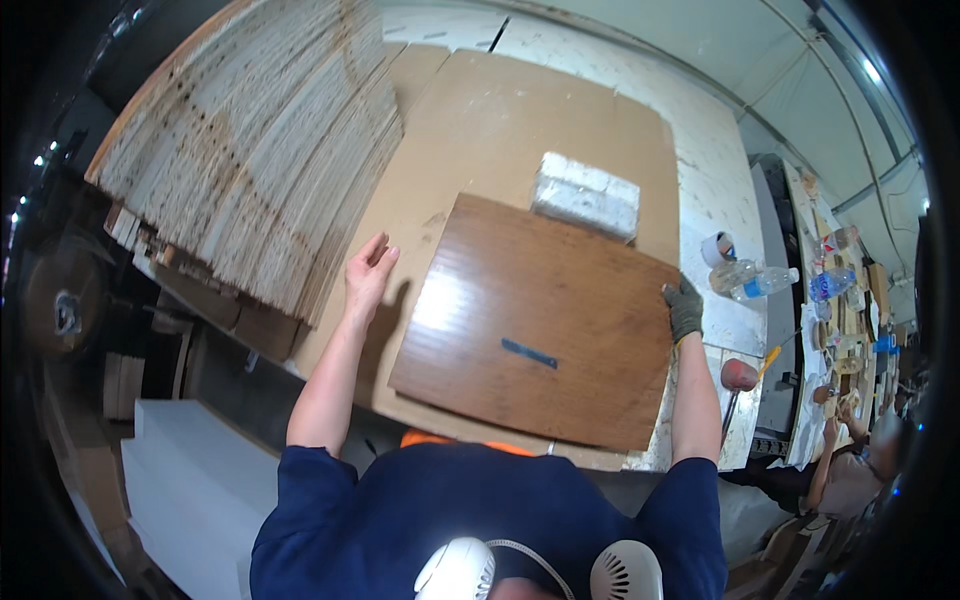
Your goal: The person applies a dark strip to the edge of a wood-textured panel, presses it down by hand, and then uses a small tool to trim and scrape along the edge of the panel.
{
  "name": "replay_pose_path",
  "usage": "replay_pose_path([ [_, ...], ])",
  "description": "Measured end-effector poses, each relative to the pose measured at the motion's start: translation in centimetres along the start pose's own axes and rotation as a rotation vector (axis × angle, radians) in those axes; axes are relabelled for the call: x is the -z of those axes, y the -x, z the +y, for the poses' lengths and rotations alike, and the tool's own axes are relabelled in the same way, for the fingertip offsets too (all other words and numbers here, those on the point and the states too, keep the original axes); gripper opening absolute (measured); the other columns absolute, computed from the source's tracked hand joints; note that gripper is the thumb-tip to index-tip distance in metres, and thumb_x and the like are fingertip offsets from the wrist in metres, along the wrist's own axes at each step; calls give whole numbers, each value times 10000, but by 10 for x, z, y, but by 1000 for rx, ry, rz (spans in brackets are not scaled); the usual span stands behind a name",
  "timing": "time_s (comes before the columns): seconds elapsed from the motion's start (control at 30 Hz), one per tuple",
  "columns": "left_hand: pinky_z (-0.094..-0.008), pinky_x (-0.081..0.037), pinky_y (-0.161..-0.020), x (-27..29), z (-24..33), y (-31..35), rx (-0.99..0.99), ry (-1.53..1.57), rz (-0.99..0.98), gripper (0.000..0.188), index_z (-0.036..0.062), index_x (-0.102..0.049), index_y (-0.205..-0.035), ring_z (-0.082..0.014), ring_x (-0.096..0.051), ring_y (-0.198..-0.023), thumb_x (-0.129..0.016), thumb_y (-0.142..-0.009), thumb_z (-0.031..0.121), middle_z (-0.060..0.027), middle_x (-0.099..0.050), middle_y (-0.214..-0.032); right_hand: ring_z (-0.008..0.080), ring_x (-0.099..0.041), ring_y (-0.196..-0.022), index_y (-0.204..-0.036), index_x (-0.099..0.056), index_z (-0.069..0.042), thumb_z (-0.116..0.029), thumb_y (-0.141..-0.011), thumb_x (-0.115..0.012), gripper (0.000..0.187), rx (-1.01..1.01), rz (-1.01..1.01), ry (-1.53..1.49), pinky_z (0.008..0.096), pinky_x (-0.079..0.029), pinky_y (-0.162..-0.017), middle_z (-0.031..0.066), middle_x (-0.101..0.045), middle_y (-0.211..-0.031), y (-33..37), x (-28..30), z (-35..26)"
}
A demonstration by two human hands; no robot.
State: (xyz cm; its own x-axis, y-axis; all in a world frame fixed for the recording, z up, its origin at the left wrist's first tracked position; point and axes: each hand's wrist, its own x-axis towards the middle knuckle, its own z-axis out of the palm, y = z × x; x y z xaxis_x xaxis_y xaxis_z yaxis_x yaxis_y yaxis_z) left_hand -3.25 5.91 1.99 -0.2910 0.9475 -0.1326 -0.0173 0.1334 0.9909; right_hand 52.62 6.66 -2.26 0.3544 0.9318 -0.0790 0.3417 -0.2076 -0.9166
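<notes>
A brown, glossy wooden panel (560,290) lies in front of me on a cardboard-covered table. On its top rests a small dark blue-green flat strip (529,353). My left hand (369,276), bare, is held off the panel's left side, thumb and fingers apart and nothing in it. In a grey-green work glove, my right hand (684,306) grips the panel's right edge near the far corner; the undersides of its fingers are hidden. Just beyond the panel's far edge sits a block wrapped in silvery-white covering (586,196).
A tall stack of boards (260,150) stands at the left. To the right are a tape roll (717,249), plastic bottles (765,282) and a reddish cup (739,375). Further right, a person (850,470) works at another cluttered table.
</notes>
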Motion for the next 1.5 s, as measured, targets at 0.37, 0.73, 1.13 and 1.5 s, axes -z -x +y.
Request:
replay_pose_path([
  [0.37,-337,-386,-1031,60,-50,200,174,29,-71,636,-35,-451,-1315,-224,-523,-1171,-748,-762,68,-148,-533,-1290,165,-571,-1000,-1214,-567,29,-151,-810,-666,454,36,-13,95,285,-429,-893,107,-629,-1142,-3,0,4],
  [0.73,-259,-466,-887,29,-46,199,212,65,-31,566,-24,-470,-1310,-134,-586,-997,-674,-783,-53,-96,-621,-1140,180,-569,-982,-1234,-546,40,-144,-836,-663,454,1,-24,-11,284,-425,-898,97,-616,-1142,-3,0,0],
  [1.13,-278,-454,-922,30,-61,198,117,85,-68,585,-12,-426,-1345,-155,-564,-1065,-659,-809,-28,-106,-589,-1187,233,-582,-1061,-1222,-504,105,-367,-803,-696,660,71,176,422,312,-437,-919,203,-609,-1155,43,-5,-28],
  [1.5,-277,-465,-881,35,-52,201,134,59,-105,525,-15,-410,-1352,-152,-567,-1030,-571,-854,-50,-103,-592,-1159,173,-601,-932,-1183,-559,43,-206,-903,-594,376,104,254,267,301,-486,-822,118,-639,-1070,201,30,20],
])
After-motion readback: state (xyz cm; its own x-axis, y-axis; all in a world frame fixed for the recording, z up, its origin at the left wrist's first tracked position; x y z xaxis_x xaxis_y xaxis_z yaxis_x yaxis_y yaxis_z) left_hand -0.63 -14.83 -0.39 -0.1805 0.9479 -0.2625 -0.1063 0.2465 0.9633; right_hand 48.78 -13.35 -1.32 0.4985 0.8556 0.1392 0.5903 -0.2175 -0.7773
